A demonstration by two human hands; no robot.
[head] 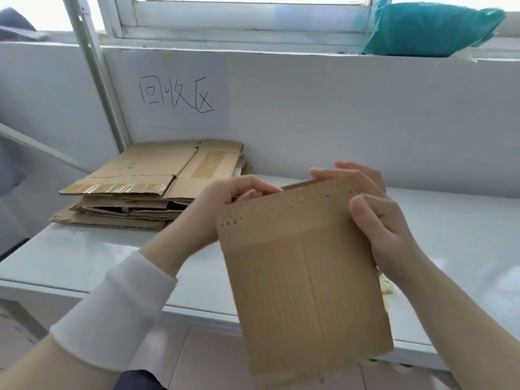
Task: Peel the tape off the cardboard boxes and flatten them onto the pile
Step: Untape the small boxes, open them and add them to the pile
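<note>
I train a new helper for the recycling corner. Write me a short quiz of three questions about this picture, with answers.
1. True or false: the pile of flattened boxes lies on the table, left of the held cardboard.
2. The cardboard is held by: A) one hand, B) both hands, C) no hand.
3. Fill in: the bag on the window ledge is ____.
Key: 1 true; 2 B, left hand and right hand; 3 teal.

Bright, cool daylight floods from the white-framed window [253, 15] at the top, its panes blown out to white. The glossy white tabletop [455, 235] shows soft glare. A faint shadow lies under the pile of flattened brown cardboard boxes [152, 175]. Straight lines bend near the edges; detail is slightly soft.
</note>
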